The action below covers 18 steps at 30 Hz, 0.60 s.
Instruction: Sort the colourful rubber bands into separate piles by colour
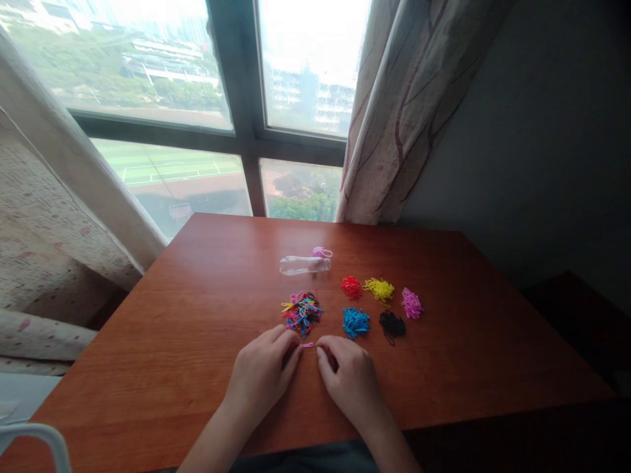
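A small pink rubber band (308,345) shows between my two hands, close to the table top. My left hand (266,364) has its thumb and fingertips pinched together at the band's left end. Curled just beyond the other end is my right hand (350,371), thumb close to forefinger; whether anything is between them is hidden. Right in front of my left fingers lies a mixed heap of coloured rubber bands (302,312). Single-colour piles sit to the right: blue bands (355,322), black bands (392,324), red bands (351,287), yellow bands (379,290) and pink bands (412,303).
Behind the mixed heap, a clear plastic bottle (304,265) lies on its side, with a pink cap with a loop (323,252) beside it. The brown wooden table (162,341) meets a window at the back, between curtains (389,131). A white curved rail (39,430) stands at lower left.
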Each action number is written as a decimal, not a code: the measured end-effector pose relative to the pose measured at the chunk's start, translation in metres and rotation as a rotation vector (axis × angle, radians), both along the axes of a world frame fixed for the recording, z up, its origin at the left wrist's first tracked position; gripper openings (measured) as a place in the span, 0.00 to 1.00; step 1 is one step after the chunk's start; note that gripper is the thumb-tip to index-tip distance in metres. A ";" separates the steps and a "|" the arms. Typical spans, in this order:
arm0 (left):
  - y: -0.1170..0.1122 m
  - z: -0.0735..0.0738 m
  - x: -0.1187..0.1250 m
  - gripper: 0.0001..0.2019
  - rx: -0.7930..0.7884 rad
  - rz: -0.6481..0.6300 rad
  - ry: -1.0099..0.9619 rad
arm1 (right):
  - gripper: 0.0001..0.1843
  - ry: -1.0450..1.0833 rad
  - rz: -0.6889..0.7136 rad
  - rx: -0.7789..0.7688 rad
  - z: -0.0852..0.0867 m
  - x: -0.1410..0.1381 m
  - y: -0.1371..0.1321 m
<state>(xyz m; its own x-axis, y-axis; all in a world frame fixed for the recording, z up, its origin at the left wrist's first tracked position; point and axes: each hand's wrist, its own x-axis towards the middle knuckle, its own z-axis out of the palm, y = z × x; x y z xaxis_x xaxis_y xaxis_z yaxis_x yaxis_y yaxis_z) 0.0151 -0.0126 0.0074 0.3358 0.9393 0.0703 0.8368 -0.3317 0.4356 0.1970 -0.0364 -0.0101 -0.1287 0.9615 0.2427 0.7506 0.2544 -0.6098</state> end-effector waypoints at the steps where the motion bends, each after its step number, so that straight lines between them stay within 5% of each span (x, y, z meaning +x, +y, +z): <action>1: -0.001 0.000 0.001 0.09 -0.005 -0.006 -0.003 | 0.08 0.003 0.008 -0.005 0.001 0.000 0.000; 18: -0.001 0.002 0.000 0.08 -0.009 -0.045 -0.058 | 0.06 -0.059 0.018 0.006 0.001 -0.001 0.002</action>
